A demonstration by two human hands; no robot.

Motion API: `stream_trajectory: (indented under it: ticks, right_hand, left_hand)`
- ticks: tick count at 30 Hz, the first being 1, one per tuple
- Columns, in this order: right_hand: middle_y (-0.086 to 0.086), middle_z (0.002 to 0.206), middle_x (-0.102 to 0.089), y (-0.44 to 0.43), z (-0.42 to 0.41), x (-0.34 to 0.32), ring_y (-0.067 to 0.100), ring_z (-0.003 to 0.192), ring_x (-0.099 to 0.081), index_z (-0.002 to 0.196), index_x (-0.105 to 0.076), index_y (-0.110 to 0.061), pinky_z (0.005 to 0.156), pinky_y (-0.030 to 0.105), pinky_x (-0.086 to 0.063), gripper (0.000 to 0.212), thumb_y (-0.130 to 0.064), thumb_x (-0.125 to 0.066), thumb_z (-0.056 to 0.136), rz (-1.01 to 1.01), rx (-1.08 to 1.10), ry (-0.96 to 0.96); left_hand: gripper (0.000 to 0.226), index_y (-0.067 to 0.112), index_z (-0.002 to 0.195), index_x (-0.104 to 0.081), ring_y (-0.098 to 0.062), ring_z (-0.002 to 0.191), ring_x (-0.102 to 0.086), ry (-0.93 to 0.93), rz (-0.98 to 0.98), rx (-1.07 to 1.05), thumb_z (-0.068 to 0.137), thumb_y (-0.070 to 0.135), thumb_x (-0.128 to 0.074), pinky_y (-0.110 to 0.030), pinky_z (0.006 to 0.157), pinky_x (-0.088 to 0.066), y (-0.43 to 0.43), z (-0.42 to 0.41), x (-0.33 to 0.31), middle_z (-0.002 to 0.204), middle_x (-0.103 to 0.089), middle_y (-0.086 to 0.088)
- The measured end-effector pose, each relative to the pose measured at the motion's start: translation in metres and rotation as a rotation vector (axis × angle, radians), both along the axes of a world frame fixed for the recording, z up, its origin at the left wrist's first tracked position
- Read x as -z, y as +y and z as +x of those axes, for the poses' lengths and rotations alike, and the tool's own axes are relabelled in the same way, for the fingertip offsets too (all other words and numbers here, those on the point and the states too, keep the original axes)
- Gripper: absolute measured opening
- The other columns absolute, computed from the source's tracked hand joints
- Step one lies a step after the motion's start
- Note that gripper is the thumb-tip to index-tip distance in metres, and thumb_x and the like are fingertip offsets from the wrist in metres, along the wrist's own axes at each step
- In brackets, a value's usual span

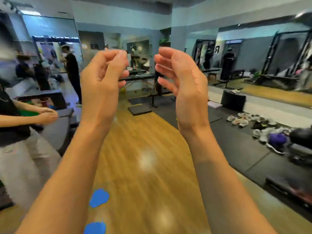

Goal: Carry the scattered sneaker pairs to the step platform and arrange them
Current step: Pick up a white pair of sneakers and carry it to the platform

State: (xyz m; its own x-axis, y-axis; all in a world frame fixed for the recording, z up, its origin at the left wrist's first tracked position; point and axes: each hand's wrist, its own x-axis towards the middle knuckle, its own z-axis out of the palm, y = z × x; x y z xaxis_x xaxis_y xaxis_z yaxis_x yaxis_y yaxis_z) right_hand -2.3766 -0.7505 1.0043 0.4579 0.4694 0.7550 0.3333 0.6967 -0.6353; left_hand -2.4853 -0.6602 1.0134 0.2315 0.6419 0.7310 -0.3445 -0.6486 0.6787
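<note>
Hands first: my left hand (pixel 103 76) and right hand (pixel 184 85) are both raised, palms facing across a gap, fingers loosely bent and holding nothing. The sneakers (pixel 244 120) lie well to the right of my right hand and below it, heaped on the black mat (pixel 236 149). A black block (pixel 233 102) sits just beyond them; I cannot tell whether it is the step platform. Another person (pixel 15 125) stands close beside my left forearm, arms out. My worry is clipping that person if I swing the left arm wide. The view is smeared, so I could misjudge the reach. With the shoes piled touching, I might also lift mismatched ones or drop one.
</note>
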Motion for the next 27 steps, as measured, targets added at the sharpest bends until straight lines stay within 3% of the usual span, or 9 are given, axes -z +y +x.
stream_trajectory:
  ticks: [4, 12, 27]
  right_hand:
    - [0.002, 0.113, -0.067, 0.019, 0.062, -0.008, 0.011, 0.108, -0.063, 0.118, -0.061, -0.010, 0.094, 0.030, -0.051, 0.034, -0.027, -0.039, 0.098, 0.023, 0.186, -0.027]
    - [0.008, 0.117, -0.066, 0.046, 0.219, -0.007, 0.014, 0.109, -0.063, 0.120, -0.060, -0.006, 0.094, 0.029, -0.051, 0.034, -0.023, -0.038, 0.100, 0.035, 0.471, -0.044]
    - [0.006, 0.114, -0.067, 0.115, 0.568, 0.009, 0.016, 0.109, -0.062, 0.115, -0.061, -0.009, 0.094, 0.036, -0.051, 0.032, -0.024, -0.038, 0.099, 0.010, 0.705, -0.061]
  left_hand:
    - [0.017, 0.030, 0.096, -0.063, -0.020, 0.091, -0.065, -0.017, -0.009, 0.170, 0.088, 0.042, -0.054, -0.036, 0.080, -0.052, 0.041, 0.082, -0.013, 0.097, -0.067, 0.001]
    - [0.013, 0.030, 0.094, -0.063, -0.019, 0.090, -0.065, -0.025, 0.001, 0.440, 0.090, 0.039, -0.055, -0.039, 0.081, -0.052, 0.088, 0.275, -0.005, 0.095, -0.067, 0.001]
    - [0.015, 0.028, 0.098, -0.064, -0.023, 0.093, -0.066, 0.019, -0.021, 0.564, 0.092, 0.038, -0.054, -0.035, 0.079, -0.054, 0.170, 0.635, 0.011, 0.099, -0.067, 0.000]
